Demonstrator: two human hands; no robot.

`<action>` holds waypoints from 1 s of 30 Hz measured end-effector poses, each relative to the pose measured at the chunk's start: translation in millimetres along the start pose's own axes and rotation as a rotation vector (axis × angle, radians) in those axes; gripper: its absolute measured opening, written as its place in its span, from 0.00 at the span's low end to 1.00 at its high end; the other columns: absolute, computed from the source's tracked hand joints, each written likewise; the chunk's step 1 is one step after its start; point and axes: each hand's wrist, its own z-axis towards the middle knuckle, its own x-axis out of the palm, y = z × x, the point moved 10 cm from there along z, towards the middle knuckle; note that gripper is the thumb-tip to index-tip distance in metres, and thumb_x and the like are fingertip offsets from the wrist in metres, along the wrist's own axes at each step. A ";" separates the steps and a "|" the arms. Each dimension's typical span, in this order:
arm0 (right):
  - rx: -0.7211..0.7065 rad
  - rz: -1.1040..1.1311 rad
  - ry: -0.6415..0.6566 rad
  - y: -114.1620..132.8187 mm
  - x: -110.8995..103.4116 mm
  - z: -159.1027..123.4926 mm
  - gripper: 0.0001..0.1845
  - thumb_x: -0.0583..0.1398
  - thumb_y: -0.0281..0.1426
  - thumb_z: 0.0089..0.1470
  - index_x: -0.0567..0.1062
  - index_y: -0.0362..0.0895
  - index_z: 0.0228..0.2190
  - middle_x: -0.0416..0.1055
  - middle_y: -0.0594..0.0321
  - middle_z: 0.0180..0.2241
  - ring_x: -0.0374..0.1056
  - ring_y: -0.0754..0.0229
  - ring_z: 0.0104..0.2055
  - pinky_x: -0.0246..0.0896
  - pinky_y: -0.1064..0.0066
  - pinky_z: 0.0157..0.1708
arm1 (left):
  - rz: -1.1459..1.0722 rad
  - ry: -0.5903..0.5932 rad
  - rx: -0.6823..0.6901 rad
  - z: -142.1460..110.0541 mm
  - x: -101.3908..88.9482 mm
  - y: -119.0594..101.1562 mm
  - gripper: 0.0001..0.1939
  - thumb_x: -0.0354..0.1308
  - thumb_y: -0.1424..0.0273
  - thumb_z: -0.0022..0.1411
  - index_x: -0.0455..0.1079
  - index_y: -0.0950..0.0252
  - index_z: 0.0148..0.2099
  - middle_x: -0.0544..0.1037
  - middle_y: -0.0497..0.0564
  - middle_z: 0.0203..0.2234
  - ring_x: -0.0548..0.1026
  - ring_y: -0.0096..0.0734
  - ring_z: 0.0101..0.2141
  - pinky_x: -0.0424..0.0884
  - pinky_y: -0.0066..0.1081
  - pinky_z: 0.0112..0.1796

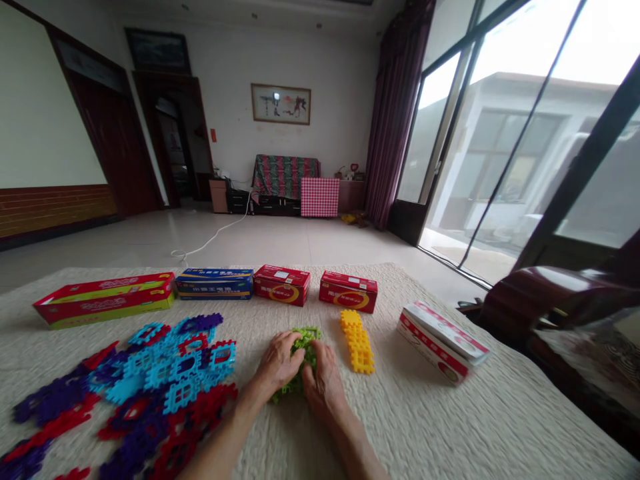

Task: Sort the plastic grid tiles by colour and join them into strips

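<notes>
Green interlocking plastic building pieces [306, 341] lie gathered in a pile on the mat, between my two hands. My left hand [277, 361] curls round the pile from the left. From the other side my right hand [325, 380] grips it, thumb inward. Both hands cover much of the green, so how the pieces join is hidden. Just right of them, a row of yellow pieces [359, 347] lies flat. Light blue pieces [183, 393], dark purple pieces [55, 400] and red pieces [175, 453] spread loosely on the left.
Along the mat's [440, 440] far part stand a long red-and-yellow box [113, 300], a blue box [215, 285] and two red boxes [283, 285] [349, 291]. A white-and-red box [443, 343] sits at the right. Beyond is a tiled floor with a white cable [220, 232].
</notes>
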 end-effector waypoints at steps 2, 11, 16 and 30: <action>-0.006 -0.013 0.016 3.9 0.6 -0.5 0.21 0.52 0.26 0.48 0.68 0.40 0.46 0.71 0.52 0.42 0.67 0.51 0.46 0.63 0.55 0.49 | -0.021 -0.042 0.012 -8.2 -7.4 -3.7 0.14 0.52 0.74 0.56 0.71 0.65 0.45 0.77 0.56 0.41 0.73 0.40 0.46 0.67 0.38 0.50; 0.043 0.015 0.087 4.4 -4.9 -1.0 0.21 0.54 0.25 0.47 0.68 0.42 0.46 0.73 0.56 0.42 0.69 0.55 0.45 0.64 0.64 0.46 | -0.016 -0.137 -0.073 -13.3 -20.9 4.8 0.08 0.51 0.78 0.54 0.69 0.64 0.35 0.76 0.51 0.31 0.73 0.35 0.38 0.68 0.34 0.43; 0.082 -0.012 0.021 7.6 -14.1 -1.3 0.10 0.54 0.29 0.53 0.71 0.43 0.38 0.71 0.57 0.37 0.70 0.56 0.39 0.65 0.65 0.41 | -0.007 -0.216 -0.077 -9.8 -23.2 5.2 0.05 0.53 0.74 0.57 0.66 0.63 0.29 0.73 0.49 0.27 0.73 0.34 0.34 0.67 0.33 0.38; -0.052 -0.402 0.535 -8.9 27.1 63.5 0.31 0.52 0.16 0.38 0.71 0.42 0.46 0.71 0.54 0.48 0.66 0.55 0.51 0.60 0.68 0.51 | -0.150 -0.342 -0.127 -14.0 -20.0 19.5 0.11 0.51 0.77 0.55 0.69 0.65 0.41 0.76 0.54 0.33 0.74 0.38 0.38 0.69 0.37 0.42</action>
